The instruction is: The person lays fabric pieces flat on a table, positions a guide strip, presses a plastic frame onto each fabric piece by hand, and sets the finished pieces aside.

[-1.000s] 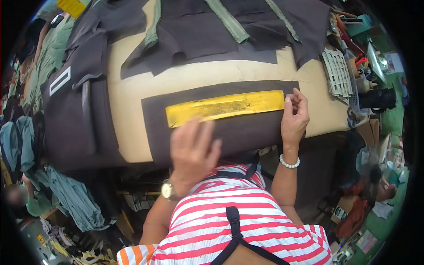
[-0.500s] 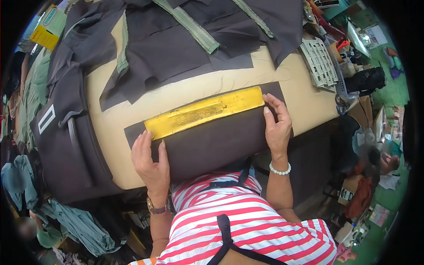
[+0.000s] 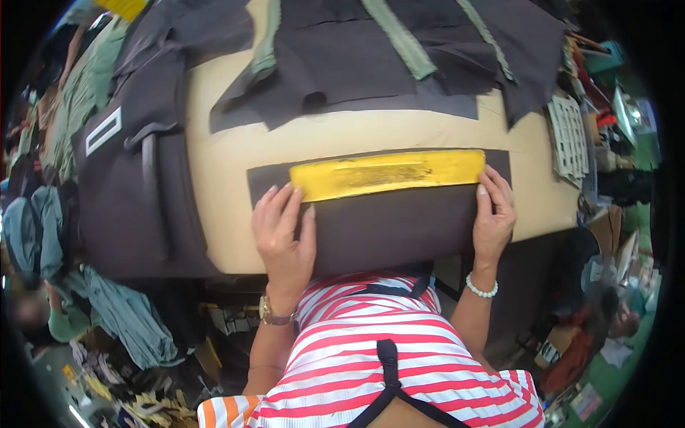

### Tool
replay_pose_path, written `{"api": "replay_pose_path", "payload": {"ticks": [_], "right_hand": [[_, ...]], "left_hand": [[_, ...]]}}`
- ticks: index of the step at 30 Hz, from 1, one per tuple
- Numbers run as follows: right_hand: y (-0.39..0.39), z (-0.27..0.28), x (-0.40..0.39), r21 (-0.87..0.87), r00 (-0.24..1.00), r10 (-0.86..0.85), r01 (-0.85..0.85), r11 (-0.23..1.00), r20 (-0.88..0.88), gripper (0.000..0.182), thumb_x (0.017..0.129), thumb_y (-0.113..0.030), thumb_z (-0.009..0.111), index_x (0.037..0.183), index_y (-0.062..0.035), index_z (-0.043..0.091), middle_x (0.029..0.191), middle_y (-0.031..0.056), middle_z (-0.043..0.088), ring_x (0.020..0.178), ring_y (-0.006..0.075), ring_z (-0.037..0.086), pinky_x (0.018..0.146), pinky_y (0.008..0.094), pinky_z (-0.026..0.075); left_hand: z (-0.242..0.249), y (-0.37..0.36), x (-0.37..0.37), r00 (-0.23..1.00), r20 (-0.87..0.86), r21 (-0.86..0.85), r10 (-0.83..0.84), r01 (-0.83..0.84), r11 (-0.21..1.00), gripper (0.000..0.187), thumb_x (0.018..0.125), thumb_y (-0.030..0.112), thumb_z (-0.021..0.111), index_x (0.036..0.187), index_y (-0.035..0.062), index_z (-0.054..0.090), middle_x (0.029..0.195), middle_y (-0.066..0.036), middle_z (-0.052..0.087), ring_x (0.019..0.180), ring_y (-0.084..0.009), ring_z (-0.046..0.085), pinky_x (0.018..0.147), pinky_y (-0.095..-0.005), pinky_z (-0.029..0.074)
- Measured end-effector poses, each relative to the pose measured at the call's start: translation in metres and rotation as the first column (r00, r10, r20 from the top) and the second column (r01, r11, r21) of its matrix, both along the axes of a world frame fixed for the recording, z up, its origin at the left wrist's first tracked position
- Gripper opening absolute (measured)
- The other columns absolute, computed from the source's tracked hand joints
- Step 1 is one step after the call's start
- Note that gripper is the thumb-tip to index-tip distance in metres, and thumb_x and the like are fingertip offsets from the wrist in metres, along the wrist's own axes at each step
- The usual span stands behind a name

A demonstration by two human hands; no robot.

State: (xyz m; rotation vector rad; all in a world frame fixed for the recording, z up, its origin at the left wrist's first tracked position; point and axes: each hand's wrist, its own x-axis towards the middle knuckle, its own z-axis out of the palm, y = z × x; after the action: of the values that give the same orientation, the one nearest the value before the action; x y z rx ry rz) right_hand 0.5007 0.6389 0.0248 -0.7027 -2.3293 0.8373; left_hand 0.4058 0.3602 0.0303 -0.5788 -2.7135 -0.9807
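I see left hand (image 3: pixel 284 230) flat, fingers spread, pressing left end of dark fabric panel (image 3: pixel 385 221), fingertips touching yellow template (image 3: pixel 387 174). Right hand (image 3: pixel 494 217) flat too, gripping nothing, fingers against template's right end. Template lies lengthwise along panel's far edge. Panel sits at near edge of tan table (image 3: pixel 342 135), hanging over toward me. More dark fabric pieces (image 3: pixel 342 57) beyond.

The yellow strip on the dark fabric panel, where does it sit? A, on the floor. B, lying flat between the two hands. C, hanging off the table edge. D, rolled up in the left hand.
B: the yellow strip lies flat on the dark fabric panel, with the left hand at one end and the right hand at the other.
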Motion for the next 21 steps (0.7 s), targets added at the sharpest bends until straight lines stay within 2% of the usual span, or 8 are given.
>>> {"api": "replay_pose_path", "payload": {"ticks": [11, 21], "right_hand": [[0.0004, -0.0015, 0.0013, 0.015, 1.000, -0.004, 0.004, 1.000, 0.025, 0.019, 0.088, -0.003, 0.058, 0.103, 0.0010, 0.068, 0.112, 0.0113, 0.065, 0.106, 0.0251, 0.059, 0.094, 0.0352, 0.044], [-0.0014, -0.0005, 0.0000, 0.029, 0.999, -0.037, 0.037, 0.999, -0.027, 0.017, 0.083, -0.001, 0.062, 0.098, 0.0012, 0.069, 0.107, 0.0112, 0.067, 0.105, 0.0270, 0.060, 0.095, 0.0364, 0.043]], "left_hand": [[-0.0049, 0.0005, -0.0019, 0.999, -0.041, -0.027, -0.015, 0.014, 1.000, 0.031, 0.080, 0.003, 0.065, 0.111, -0.0013, 0.065, 0.116, -0.014, 0.061, 0.115, -0.0345, 0.051, 0.098, -0.0449, 0.038], [0.0002, 0.0018, -0.0006, 1.000, 0.003, -0.047, -0.011, 0.011, 0.999, 0.032, 0.084, 0.002, 0.063, 0.116, 0.0002, 0.064, 0.120, -0.015, 0.061, 0.120, -0.0329, 0.051, 0.102, -0.0415, 0.038]]}}
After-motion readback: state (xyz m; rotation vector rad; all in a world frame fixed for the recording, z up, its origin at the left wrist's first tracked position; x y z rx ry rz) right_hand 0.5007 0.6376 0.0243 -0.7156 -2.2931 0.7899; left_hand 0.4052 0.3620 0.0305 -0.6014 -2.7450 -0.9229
